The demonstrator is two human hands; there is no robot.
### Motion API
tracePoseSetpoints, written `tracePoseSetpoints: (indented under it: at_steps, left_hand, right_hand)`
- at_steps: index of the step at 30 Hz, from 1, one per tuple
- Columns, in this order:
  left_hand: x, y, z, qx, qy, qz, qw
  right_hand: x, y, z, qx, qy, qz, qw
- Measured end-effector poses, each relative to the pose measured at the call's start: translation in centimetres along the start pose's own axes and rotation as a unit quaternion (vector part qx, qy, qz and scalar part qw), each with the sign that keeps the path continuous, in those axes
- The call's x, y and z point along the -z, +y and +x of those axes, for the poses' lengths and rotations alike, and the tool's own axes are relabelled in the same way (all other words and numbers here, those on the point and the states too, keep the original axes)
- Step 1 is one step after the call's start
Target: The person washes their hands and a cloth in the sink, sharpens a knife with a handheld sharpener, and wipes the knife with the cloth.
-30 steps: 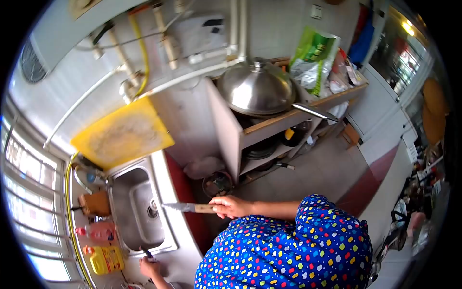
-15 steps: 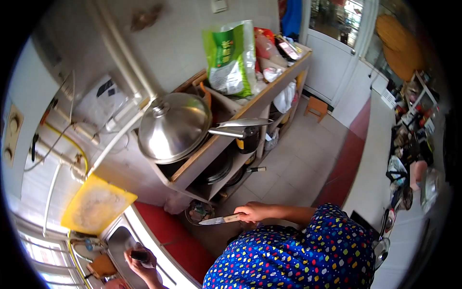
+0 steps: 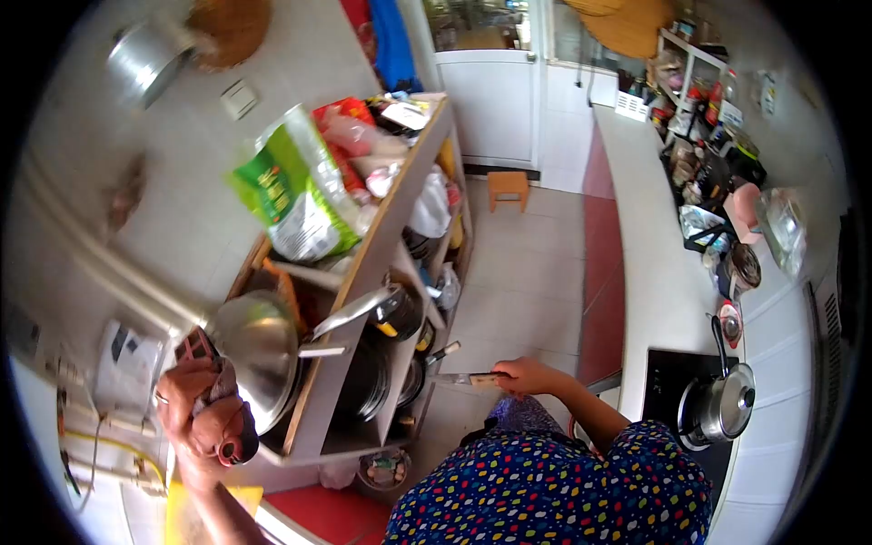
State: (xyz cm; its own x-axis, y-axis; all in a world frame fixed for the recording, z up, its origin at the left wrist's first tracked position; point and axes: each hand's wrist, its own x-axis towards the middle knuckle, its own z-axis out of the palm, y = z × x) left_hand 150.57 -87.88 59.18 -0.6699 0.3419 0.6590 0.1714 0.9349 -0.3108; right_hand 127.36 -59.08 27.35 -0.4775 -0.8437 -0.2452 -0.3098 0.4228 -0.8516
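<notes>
My right hand (image 3: 524, 375) is closed around the light handle of a knife (image 3: 457, 379), whose blade points left over the floor. Raised at the left, my left hand (image 3: 195, 409) has its fingers wrapped round a dark reddish-brown object (image 3: 197, 346) with a block-like end. Its exact kind I cannot make out, since the fingers cover much of it. Just behind that hand is a shiny domed metal lid (image 3: 259, 350), resting on the wooden shelf unit (image 3: 318, 386).
A green and white bag (image 3: 295, 195) stands on the shelf unit. A lidded pot (image 3: 727, 404) sits on the black cooktop (image 3: 668, 386) at right. The counter (image 3: 649, 245) holds many jars and bottles at its wall side. A small wooden stool (image 3: 508, 188) stands near the door (image 3: 486, 104).
The view has turned to the right, bringing the cooktop and pot into sight. My left hand has risen from over the sink to beside the metal lid. The knife stays in my right hand.
</notes>
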Motion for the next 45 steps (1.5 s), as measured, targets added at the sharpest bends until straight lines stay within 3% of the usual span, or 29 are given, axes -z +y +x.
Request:
tracePoseSetpoints:
  at_steps: [6, 10, 15, 18, 21, 26, 29, 32, 35, 38, 39, 40, 42, 43, 45]
  left_hand:
    - [-6.8, 0.3, 16.5, -0.217, -0.072, 0.0, 0.974]
    - [-14.8, 1.8, 25.0, -0.282, -0.097, -0.028, 0.954]
    - [-23.2, 0.3, 34.3, -0.308, -0.128, -0.087, 0.939]
    - [-29.6, -2.9, 38.1, -0.287, -0.166, -0.081, 0.94]
    - [-33.6, -5.7, 41.4, -0.266, -0.188, -0.039, 0.945]
    - [-43.5, -12.5, 44.6, -0.199, -0.217, -0.058, 0.954]
    - [-50.2, -18.2, 45.5, -0.227, -0.253, -0.025, 0.94]
    - [-55.3, -21.9, 44.8, -0.172, -0.191, -0.103, 0.961]
    - [-60.1, -26.7, 43.8, -0.127, -0.314, -0.057, 0.939]
    - [-62.8, -28.0, 43.2, -0.122, -0.344, 0.007, 0.931]
    - [-62.4, -26.6, 43.4, -0.057, -0.314, -0.032, 0.947]
    - [-64.8, -28.6, 42.1, -0.085, -0.39, 0.008, 0.917]
    - [-65.7, -28.0, 41.0, -0.034, -0.313, -0.034, 0.948]
    - [-64.6, -26.7, 42.6, -0.024, -0.398, -0.026, 0.917]
    - [-66.6, -27.4, 41.7, -0.009, -0.38, -0.039, 0.924]
  right_hand:
    - [8.2, 1.5, 1.8, -0.051, 0.053, 0.001, 0.997]
    - [13.2, 4.5, 1.5, -0.038, 0.095, -0.022, 0.995]
    - [20.3, 5.7, -1.4, -0.07, 0.199, 0.095, 0.973]
    - [22.2, 9.1, -1.7, -0.111, 0.256, 0.193, 0.941]
    - [24.9, 10.3, -2.1, -0.088, 0.3, 0.268, 0.911]
    - [31.1, 13.5, 1.0, -0.034, 0.38, 0.303, 0.873]
    - [36.4, 13.7, 3.1, -0.022, 0.429, 0.309, 0.849]
    - [41.4, 14.0, 5.1, -0.013, 0.5, 0.334, 0.799]
    - [46.0, 13.7, 6.5, 0.003, 0.558, 0.374, 0.741]
    - [49.6, 14.3, 7.7, 0.036, 0.628, 0.418, 0.656]
    - [50.5, 14.6, 8.0, 0.033, 0.636, 0.42, 0.646]
    - [50.9, 14.5, 8.8, 0.03, 0.651, 0.416, 0.634]
    - [52.7, 15.6, 9.0, 0.027, 0.666, 0.422, 0.615]
    - [53.7, 16.5, 9.2, 0.026, 0.669, 0.421, 0.612]
    - [55.7, 17.8, 9.9, 0.024, 0.671, 0.421, 0.609]
